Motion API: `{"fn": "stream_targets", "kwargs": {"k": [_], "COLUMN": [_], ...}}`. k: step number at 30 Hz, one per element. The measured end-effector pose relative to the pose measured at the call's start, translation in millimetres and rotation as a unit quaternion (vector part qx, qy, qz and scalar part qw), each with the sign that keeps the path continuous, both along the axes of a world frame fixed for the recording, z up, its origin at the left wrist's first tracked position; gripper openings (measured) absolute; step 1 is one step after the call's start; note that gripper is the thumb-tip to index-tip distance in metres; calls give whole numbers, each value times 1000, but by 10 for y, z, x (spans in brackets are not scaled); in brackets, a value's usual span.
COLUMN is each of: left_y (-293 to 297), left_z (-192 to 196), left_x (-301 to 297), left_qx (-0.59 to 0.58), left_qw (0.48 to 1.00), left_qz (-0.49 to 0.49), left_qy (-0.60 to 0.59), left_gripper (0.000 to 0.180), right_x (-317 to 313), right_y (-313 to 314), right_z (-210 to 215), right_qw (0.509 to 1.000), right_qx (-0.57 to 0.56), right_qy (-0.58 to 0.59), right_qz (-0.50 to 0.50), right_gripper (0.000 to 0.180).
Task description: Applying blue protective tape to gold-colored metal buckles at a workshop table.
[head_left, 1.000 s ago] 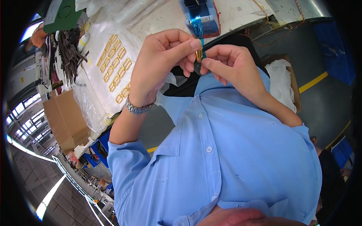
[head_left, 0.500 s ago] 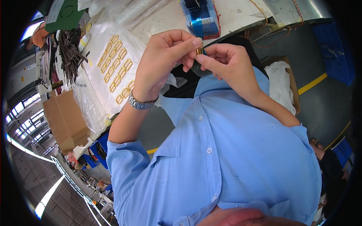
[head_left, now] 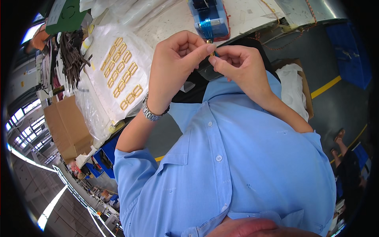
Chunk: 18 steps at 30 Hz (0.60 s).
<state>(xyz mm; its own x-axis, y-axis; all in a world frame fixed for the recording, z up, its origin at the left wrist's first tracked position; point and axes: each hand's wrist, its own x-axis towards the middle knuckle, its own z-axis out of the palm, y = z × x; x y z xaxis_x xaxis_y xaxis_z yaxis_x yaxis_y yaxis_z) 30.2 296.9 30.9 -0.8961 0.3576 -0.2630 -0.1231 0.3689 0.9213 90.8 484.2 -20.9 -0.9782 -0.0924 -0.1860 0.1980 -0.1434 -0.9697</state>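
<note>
A small gold metal buckle (head_left: 212,53) is pinched between my two hands, close to the front edge of the bench. My left hand (head_left: 173,65), with a silver watch (head_left: 150,111) on its wrist, grips it by thumb and fingers. From the other side my right hand (head_left: 244,67) holds it, fingertips closed, with a bit of blue showing beside them. Just beyond stands a blue tape dispenser (head_left: 223,27) with shiny blue tape (head_left: 205,24). Fingertips partly cover the buckle. To the left, several gold rectangular buckles (head_left: 134,68) lie in rows on a white sheet (head_left: 136,37).
Dark strips (head_left: 71,55) hang in a bundle at the left of the bench, near a green box (head_left: 65,19). An opened cardboard box (head_left: 67,126) is below them. At right are a carton with white wrapping (head_left: 292,87) and a blue bin (head_left: 349,55). Another person's leg (head_left: 341,147) shows farther right.
The buckle has turned between my fingers and now shows narrower. My left wrist has shifted slightly right, uncovering more of the nearest row of buckles. Another person's legs have come into fuller view at right.
</note>
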Motion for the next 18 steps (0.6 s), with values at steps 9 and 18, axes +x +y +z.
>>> {"fn": "stream_targets", "kwargs": {"k": [9, 18], "left_y": [-43, -165], "left_z": [-268, -247], "left_x": [142, 6], "left_qx": [154, 157], "left_qw": [976, 955], "left_qz": [59, 46], "left_qy": [-144, -248], "left_gripper": [35, 34], "right_x": [21, 89], "right_y": [-22, -10], "right_z": [-12, 39], "right_qw": [999, 998], "right_qx": [6, -62], "right_qy": [32, -19], "right_qz": [-15, 25], "right_gripper": [18, 15]}}
